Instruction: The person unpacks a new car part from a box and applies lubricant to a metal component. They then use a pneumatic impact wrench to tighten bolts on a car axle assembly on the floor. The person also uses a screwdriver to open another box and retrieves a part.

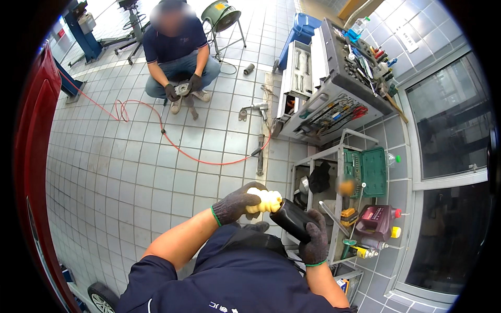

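Note:
Both my hands wear dark knit gloves with green cuffs. My left hand (237, 204) is closed around a pale yellow, ribbed bump stop (266, 200). Its narrower end meets the open mouth of a black cylindrical dust boot (290, 220); whether it reaches inside, I cannot tell. Wrapped around the boot's lower right end is my right hand (315, 243). Both parts are held in front of my body, above the floor, with the boot tilted down to the right.
A co-worker (175, 49) squats ahead, gloved hands on a round metal part (182, 89). A red air hose (201, 162) crosses the tiles to an air impact wrench (257, 107). At right stand a tool cabinet (339, 109) and a metal shelf holding a green socket case (371, 172) and bottles.

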`<state>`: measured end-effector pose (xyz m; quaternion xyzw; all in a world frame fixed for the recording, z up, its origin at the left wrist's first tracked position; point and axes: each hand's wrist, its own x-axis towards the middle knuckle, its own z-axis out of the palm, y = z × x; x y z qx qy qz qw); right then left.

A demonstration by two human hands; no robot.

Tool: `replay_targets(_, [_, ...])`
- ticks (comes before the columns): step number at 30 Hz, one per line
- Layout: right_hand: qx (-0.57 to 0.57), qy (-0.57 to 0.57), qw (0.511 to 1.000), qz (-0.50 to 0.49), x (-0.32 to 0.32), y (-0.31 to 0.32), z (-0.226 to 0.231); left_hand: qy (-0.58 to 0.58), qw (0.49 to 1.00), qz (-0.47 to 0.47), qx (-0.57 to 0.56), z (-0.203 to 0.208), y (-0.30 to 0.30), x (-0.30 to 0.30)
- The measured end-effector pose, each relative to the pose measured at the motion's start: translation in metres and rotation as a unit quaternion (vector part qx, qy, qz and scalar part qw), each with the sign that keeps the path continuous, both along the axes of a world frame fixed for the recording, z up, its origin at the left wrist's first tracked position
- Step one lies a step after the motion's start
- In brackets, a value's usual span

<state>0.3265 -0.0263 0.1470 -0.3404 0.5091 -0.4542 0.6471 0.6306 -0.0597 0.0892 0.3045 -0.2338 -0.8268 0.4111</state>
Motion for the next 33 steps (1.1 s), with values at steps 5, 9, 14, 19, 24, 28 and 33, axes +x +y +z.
replay_targets(5, [0.022, 0.043, 0.998, -0.049, -0.004, -0.003, -0.001, -0.081, 0.991, 0.108, 0.025, -0.037, -0.021, 0.022])
replay_targets(9, [0.069, -0.015, 0.995, -0.075, -0.024, -0.009, -0.009, -0.163, 0.932, 0.303, 0.11, -0.128, -0.056, 0.122])
replay_targets(14, [0.045, 0.07, 0.993, -0.083, -0.031, -0.002, -0.005, -0.243, 0.89, 0.36, 0.14, -0.109, -0.076, 0.195])
replay_targets(19, [0.026, 0.138, 0.988, -0.067, -0.036, 0.0, -0.018, -0.238, 0.899, 0.337, 0.151, -0.105, -0.085, 0.203])
replay_targets(24, [0.043, 0.119, 0.989, -0.072, -0.027, 0.003, -0.008, -0.213, 0.902, 0.345, 0.149, -0.103, -0.086, 0.183])
replay_targets(28, [0.04, 0.13, 0.988, -0.069, -0.023, 0.001, -0.006, -0.212, 0.906, 0.337, 0.141, -0.112, -0.089, 0.181])
replay_targets(33, [0.048, 0.135, 0.988, -0.064, -0.019, 0.0, -0.003, -0.21, 0.912, 0.328, 0.133, -0.12, -0.093, 0.179])
